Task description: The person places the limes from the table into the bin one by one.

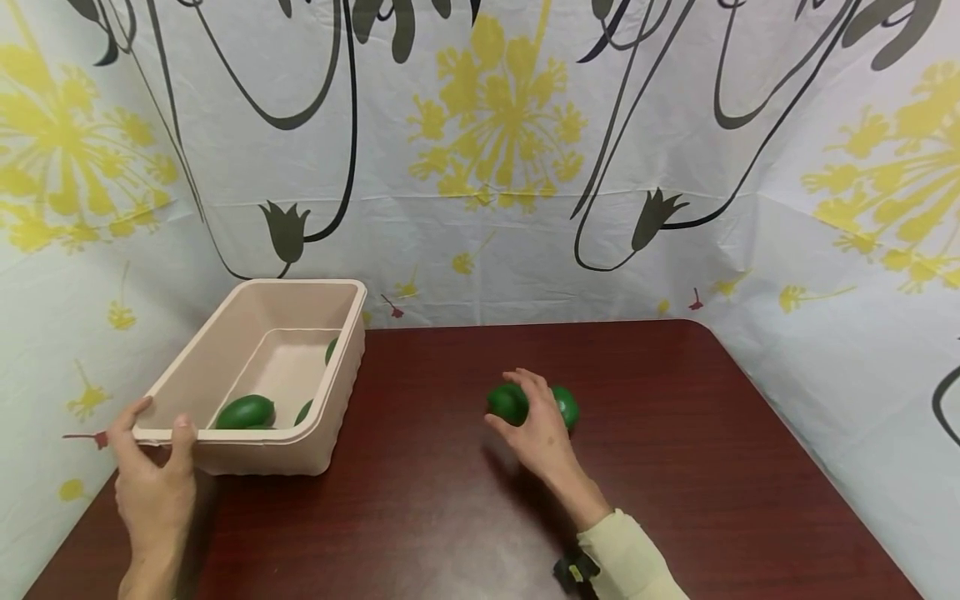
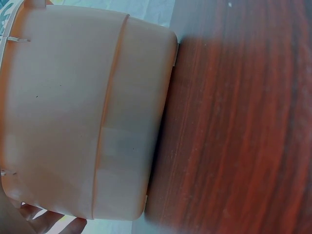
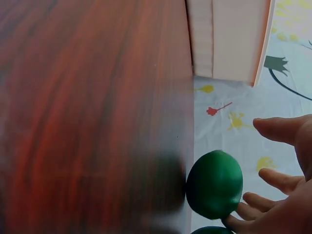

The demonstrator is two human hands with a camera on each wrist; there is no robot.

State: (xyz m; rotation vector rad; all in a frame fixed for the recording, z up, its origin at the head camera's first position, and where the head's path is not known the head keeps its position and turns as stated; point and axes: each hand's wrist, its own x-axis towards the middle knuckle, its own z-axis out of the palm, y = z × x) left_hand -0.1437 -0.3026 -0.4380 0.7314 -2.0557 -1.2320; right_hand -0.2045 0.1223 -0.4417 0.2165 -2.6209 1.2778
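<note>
Your left hand [image 1: 153, 492] comes up from the lower left, palm to the near-left corner of the beige bin [image 1: 255, 457]. Thumb up at the front rim, index finger at the left rim, other fingers by the outer side wall in the left wrist view. Grip is partly closed, holding that corner.

Your right hand [image 1: 542, 433] reaches up and leftward over the table [image 1: 420, 508], forearm slanting in from the lower right, pale sleeve [image 1: 630, 558] back at the wrist, black wrist device [image 1: 576, 571] beside it. Thumb low, fingers arched above, opened around the left green piece [image 1: 507, 404]. Right wrist view has your fingers spread wide, thumb well off; lower fingertips overlap the piece's edge, can't tell if they touch. No closed hold there.

Right green piece [image 1: 566, 407] sits just beyond your hand, partly hidden behind it; both are near mid-table, well apart from the bin. Inside the bin: one green oval [image 1: 246, 412] near the front wall, plus two green slivers [image 1: 303, 412] partly hidden by the right wall.
</note>
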